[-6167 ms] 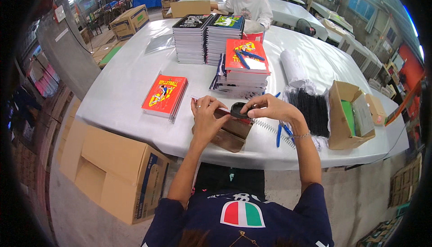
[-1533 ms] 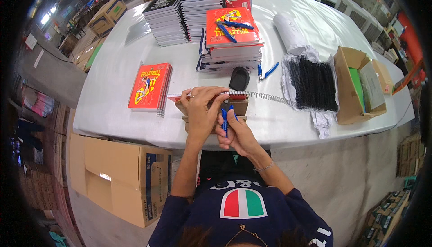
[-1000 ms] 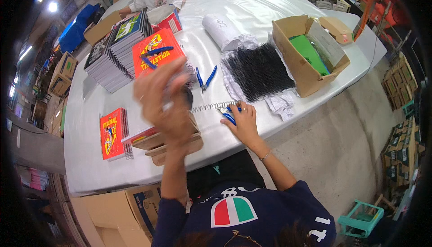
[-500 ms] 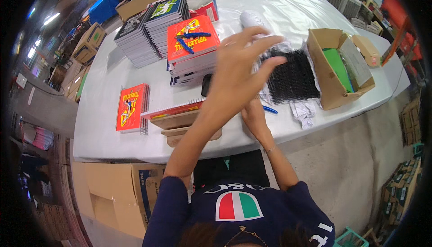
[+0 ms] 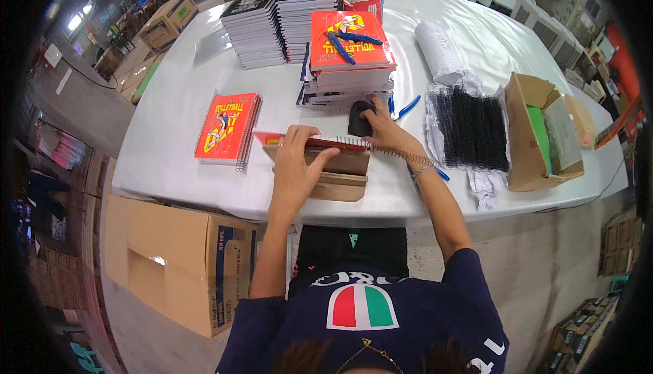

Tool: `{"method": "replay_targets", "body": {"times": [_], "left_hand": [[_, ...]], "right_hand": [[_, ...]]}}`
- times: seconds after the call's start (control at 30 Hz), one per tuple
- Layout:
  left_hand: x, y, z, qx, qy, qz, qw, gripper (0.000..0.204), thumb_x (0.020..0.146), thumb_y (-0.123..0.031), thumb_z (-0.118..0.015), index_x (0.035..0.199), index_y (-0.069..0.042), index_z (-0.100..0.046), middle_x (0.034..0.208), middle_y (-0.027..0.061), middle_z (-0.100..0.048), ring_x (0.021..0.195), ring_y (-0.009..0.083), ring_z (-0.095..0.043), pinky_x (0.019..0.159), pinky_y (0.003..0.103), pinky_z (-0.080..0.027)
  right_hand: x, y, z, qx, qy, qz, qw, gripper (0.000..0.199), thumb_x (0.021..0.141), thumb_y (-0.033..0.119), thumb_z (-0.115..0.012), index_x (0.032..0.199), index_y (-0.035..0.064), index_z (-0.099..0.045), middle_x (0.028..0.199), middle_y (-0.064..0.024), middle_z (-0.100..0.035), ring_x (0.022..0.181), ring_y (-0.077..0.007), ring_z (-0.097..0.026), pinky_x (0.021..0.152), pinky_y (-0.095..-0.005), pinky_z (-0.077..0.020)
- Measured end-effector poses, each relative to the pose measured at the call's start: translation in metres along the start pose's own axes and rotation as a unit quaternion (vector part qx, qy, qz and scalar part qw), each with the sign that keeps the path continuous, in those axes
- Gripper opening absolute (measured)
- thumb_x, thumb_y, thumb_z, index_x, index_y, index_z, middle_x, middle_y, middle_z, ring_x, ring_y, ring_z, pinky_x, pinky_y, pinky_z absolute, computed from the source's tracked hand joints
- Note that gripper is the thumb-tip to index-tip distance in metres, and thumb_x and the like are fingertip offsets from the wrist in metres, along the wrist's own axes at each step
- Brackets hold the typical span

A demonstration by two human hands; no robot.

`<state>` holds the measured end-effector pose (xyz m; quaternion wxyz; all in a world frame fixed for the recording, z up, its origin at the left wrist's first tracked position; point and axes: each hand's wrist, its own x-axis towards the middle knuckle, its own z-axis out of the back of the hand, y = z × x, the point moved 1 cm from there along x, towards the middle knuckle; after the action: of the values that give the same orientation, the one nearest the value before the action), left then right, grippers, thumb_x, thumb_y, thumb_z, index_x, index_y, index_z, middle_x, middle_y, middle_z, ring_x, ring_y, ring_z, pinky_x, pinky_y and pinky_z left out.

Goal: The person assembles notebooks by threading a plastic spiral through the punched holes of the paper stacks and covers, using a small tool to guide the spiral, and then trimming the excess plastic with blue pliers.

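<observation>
A red spiral notebook (image 5: 333, 142) stands spine-up against a brown wooden stand (image 5: 333, 185) near the table's front edge. My left hand (image 5: 297, 166) is closed on it, thumb on the near side and fingers over the top edge. From the spine's right end a loose wire coil (image 5: 401, 157) runs out past my right wrist. My right hand (image 5: 386, 129) reaches forward with fingers apart, at the right edge of a rounded black object (image 5: 358, 119) whose kind I cannot make out. Another red notebook (image 5: 225, 128) lies flat to the left.
Blue-handled pliers (image 5: 348, 42) lie on a stack of red notebooks (image 5: 350, 78); another blue-handled tool (image 5: 407, 107) is beside it. Dark-covered notebook stacks (image 5: 255, 37) stand behind. To the right are black coils (image 5: 471, 129) on paper and an open cardboard box (image 5: 527, 153).
My left hand has come down from the air, where it was spread open, onto the standing notebook. My right hand has moved forward to the black object. The whole view has shifted.
</observation>
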<state>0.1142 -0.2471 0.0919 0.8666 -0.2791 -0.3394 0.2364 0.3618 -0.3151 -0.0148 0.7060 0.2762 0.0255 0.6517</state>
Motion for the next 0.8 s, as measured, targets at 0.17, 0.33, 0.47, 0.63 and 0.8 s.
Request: {"method": "replay_targets", "body": {"times": [0.17, 0.33, 0.47, 0.63, 0.8], "left_hand": [[0.005, 0.003, -0.001, -0.1, 0.047, -0.025, 0.994, 0.03, 0.074, -0.014, -0.078, 0.095, -0.002, -0.061, 0.097, 0.0086, -0.057, 0.095, 0.025, -0.058, 0.084, 0.033, -0.045], [0.005, 0.002, 0.0, -0.092, 0.048, -0.022, 0.994, 0.043, 0.07, -0.029, -0.083, 0.099, -0.005, -0.063, 0.1, 0.0066, -0.057, 0.095, 0.0268, -0.058, 0.081, 0.038, -0.047], [0.002, 0.007, -0.005, -0.074, 0.02, -0.029, 0.997, 0.045, 0.066, -0.031, -0.085, 0.095, -0.004, -0.063, 0.097, 0.0069, -0.057, 0.095, 0.029, -0.059, 0.081, 0.04, -0.047], [0.001, 0.005, -0.003, -0.073, 0.003, -0.04, 0.997, 0.038, 0.065, -0.019, -0.084, 0.092, -0.004, -0.062, 0.097, 0.0063, -0.058, 0.093, 0.026, -0.061, 0.08, 0.036, -0.048], [0.003, 0.008, -0.004, -0.101, 0.007, -0.047, 0.994, 0.036, 0.065, -0.017, -0.082, 0.091, -0.004, -0.061, 0.097, 0.0068, -0.058, 0.095, 0.0265, -0.061, 0.081, 0.036, -0.048]], "right_hand": [[-0.013, 0.007, 0.011, 0.095, 0.012, -0.082, 0.992, 0.046, 0.077, 0.02, -0.076, 0.113, -0.0002, -0.056, 0.141, -0.029, -0.037, 0.132, -0.0408, -0.038, 0.108, -0.0405, -0.0351], [-0.031, 0.037, 0.038, 0.398, -0.026, -0.19, 0.897, 0.035, 0.092, 0.029, -0.063, 0.108, -0.0018, -0.059, 0.114, -0.0108, -0.062, 0.105, -0.0234, -0.062, 0.097, -0.0349, -0.0462], [-0.042, 0.068, 0.056, 0.658, -0.04, -0.15, 0.737, 0.033, 0.102, 0.024, -0.044, 0.103, -0.0074, -0.055, 0.113, -0.0161, -0.059, 0.102, -0.0225, -0.062, 0.1, -0.0349, -0.0471], [-0.052, 0.095, 0.102, 0.558, 0.028, -0.101, 0.824, 0.024, 0.095, 0.02, -0.056, 0.093, -0.003, -0.061, 0.108, -0.0107, -0.06, 0.098, -0.0174, -0.06, 0.092, -0.0303, -0.0475], [-0.042, 0.108, 0.117, 0.427, 0.067, -0.161, 0.887, 0.019, 0.083, 0.014, -0.07, 0.093, -0.0016, -0.065, 0.101, -0.0041, -0.06, 0.092, -0.0118, -0.058, 0.086, -0.0274, -0.0467]]}}
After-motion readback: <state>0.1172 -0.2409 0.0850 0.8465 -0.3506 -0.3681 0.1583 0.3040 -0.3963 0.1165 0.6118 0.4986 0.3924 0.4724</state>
